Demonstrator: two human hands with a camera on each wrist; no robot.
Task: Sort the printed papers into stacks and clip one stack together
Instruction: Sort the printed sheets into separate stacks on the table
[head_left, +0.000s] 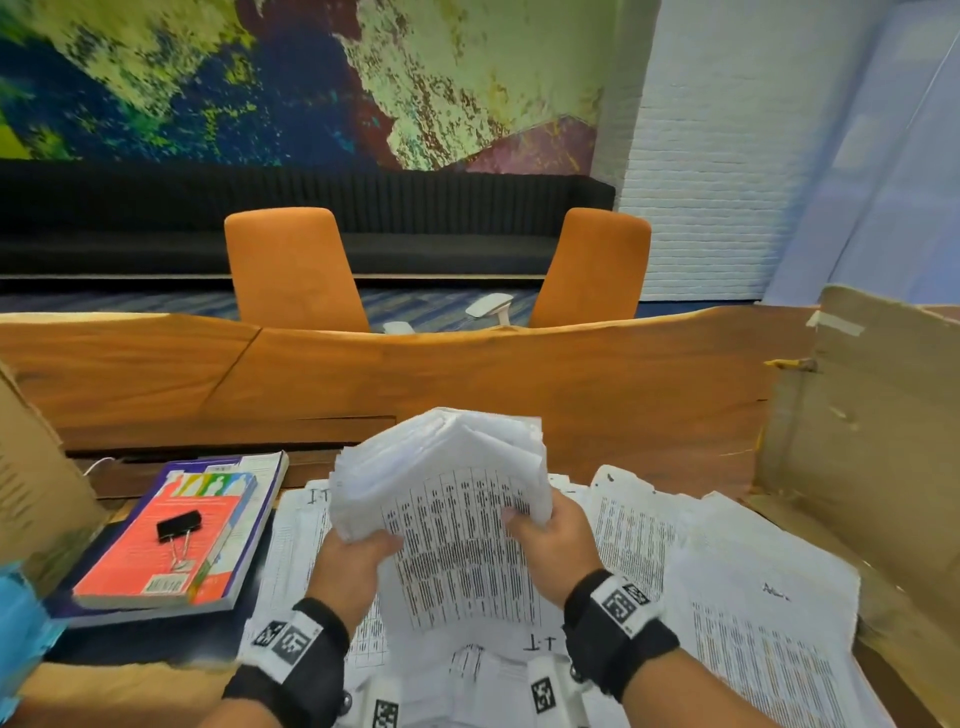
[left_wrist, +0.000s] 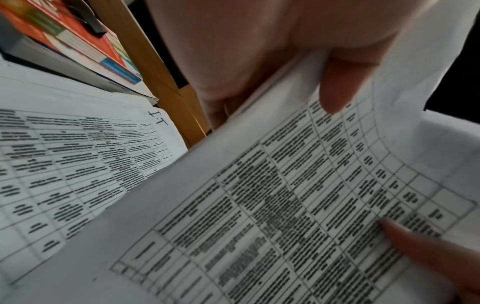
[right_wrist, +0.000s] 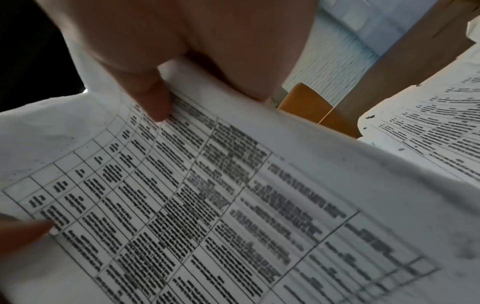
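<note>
Wooden table (head_left: 519, 374) strewn with loose printed sheets (head_left: 769, 613), and above them both the left hand (head_left: 353, 564) and right hand (head_left: 553, 540) pinch a thick, floppy sheaf of printed papers (head_left: 447, 499) by its side edges, looks slippery, so I'd support underneath before grabbing the binder clip (head_left: 178, 525) lying left of it.

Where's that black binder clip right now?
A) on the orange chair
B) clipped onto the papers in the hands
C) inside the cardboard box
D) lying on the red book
D: the clip lies on the red book, left of the papers that both hands hold up.
</note>
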